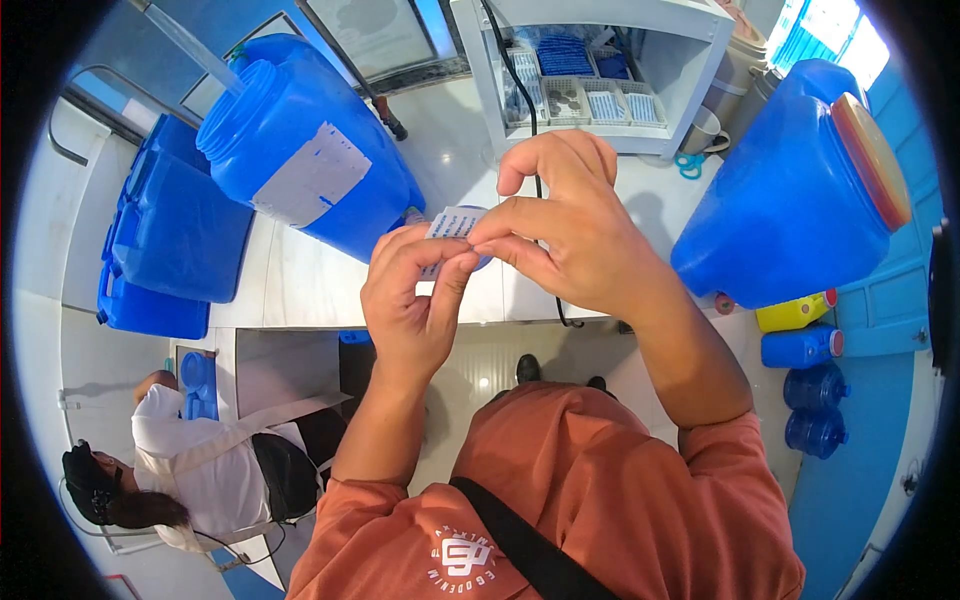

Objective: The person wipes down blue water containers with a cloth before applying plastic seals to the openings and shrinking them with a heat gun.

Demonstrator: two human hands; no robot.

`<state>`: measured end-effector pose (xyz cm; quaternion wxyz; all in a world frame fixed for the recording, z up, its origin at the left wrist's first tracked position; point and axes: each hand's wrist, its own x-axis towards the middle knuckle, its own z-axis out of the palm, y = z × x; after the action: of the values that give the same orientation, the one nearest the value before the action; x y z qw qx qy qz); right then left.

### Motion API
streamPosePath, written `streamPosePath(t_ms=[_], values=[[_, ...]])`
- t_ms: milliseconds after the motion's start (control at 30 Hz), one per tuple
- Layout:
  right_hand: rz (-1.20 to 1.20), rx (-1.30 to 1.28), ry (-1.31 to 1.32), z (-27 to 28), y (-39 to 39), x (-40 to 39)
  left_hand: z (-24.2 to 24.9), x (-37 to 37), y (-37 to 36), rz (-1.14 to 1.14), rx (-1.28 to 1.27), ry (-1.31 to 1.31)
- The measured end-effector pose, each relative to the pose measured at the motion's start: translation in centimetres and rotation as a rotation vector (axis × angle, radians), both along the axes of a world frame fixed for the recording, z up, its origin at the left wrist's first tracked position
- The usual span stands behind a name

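Note:
A small white printed sheet [455, 222] with rows of dark text is held up over the white counter. My left hand [408, 295] grips it between thumb and fingers. At the sheet's right edge, the thumb and forefinger of my right hand [565, 225] are pinched together, the other fingers curled above. Part of a round bluish object [482, 262] shows just behind the fingertips, mostly hidden by my hands. A large blue container [330, 150] with a torn white label stands close behind my left hand.
Another blue container [770, 200] with a reddish-rimmed lid is at the right. A white shelf [590, 140] holds baskets of labels; a black cable [535, 120] hangs before it. Blue jugs [180, 230] stand left. A person in white [190, 450] sits lower left.

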<state>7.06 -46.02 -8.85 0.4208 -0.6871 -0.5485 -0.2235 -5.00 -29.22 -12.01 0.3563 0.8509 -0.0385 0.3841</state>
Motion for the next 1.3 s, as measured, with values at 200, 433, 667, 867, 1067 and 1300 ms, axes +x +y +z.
streamPosePath(t_ms=[200,433,667,867,1067,1300], values=[[0.038,-0.006,0.151,-1.1,0.0,1.3,-0.6,-0.3,0.5,0.064,-0.049,0.052],[-0.05,0.071,0.562,-5.2,-0.5,6.5,-3.4,-2.9,3.4,0.191,-0.174,0.197],[-0.353,0.003,0.737,-15.1,-0.3,14.9,-5.6,-5.5,5.4,0.277,-0.269,0.311],[-0.566,0.183,1.1,-20.7,1.0,19.4,-7.1,-6.3,6.7,0.315,-0.266,0.299],[-0.788,0.059,1.347,-21.3,2.3,20.3,-7.3,-5.9,6.6,0.307,-0.319,0.329],[-0.602,0.127,1.4,-22.2,1.3,20.5,-7.1,-5.4,6.4,0.3,-0.344,0.35]])
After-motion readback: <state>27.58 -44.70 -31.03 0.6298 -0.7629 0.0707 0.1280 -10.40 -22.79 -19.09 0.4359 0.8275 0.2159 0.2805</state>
